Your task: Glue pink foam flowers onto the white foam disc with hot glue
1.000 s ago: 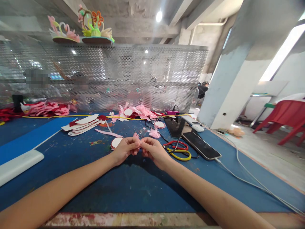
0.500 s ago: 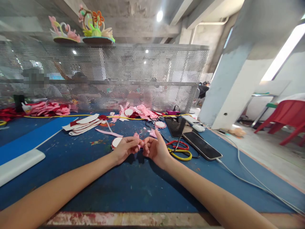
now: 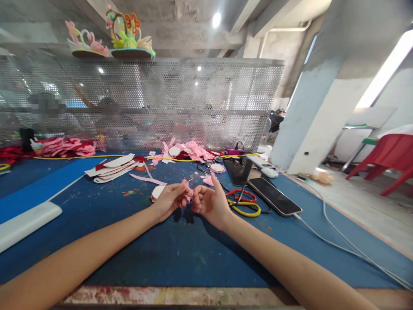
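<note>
My left hand [image 3: 172,199] is closed, its thumb and fingers pinching a small pink piece [image 3: 190,192], perhaps felt, over the middle of the table. My right hand [image 3: 211,202] meets it from the other side, with curled fingers at the piece's right edge and the thumb sticking up. How firmly the right fingertips grip is partly hidden. A white disc with a red rim [image 3: 158,193] lies just behind my left hand. Behind the fingers is a pink strip [image 3: 146,179], and a pink scrap [image 3: 207,179] lies near my right thumb.
Scissors with red and yellow handles [image 3: 247,210] lie right of my right hand, beside a cabled phone [image 3: 274,196]. White-topped cutouts [image 3: 112,168] are stacked at left, with a white bar-shaped object [image 3: 30,221] nearer. Pink scraps [image 3: 193,150] line the perforated metal screen [image 3: 180,103].
My right hand has shifted very slightly left, closer to the left fingers. The pink piece is still between the hands; the view has moved a little.
</note>
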{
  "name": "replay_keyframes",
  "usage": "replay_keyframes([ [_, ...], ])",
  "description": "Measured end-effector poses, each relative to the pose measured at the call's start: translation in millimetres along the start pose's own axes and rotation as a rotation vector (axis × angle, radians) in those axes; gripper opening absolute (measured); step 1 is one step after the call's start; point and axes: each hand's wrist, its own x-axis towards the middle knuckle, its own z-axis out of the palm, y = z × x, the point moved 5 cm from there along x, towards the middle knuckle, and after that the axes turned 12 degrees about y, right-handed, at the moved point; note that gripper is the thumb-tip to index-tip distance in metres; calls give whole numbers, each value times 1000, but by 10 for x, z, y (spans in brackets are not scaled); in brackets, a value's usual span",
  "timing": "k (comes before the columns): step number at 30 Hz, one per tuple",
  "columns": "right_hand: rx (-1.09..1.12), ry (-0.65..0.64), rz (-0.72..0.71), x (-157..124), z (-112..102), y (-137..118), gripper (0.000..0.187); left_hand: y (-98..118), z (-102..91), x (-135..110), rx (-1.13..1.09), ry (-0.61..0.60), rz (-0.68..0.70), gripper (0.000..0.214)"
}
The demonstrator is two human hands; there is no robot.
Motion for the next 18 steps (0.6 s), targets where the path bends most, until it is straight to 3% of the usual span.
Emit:
replay_keyframes([
  [5,14,-15,-2,-3,12,-3,62,16,45,-26,-11,-58,64,63],
  [11,17,-11,-26,-31,35,-30,60,53,76,-85,213,-43,159,32],
  [18,37,-31,-47,-25,35,-36,60,173,84,-128,339,51,314,28],
])
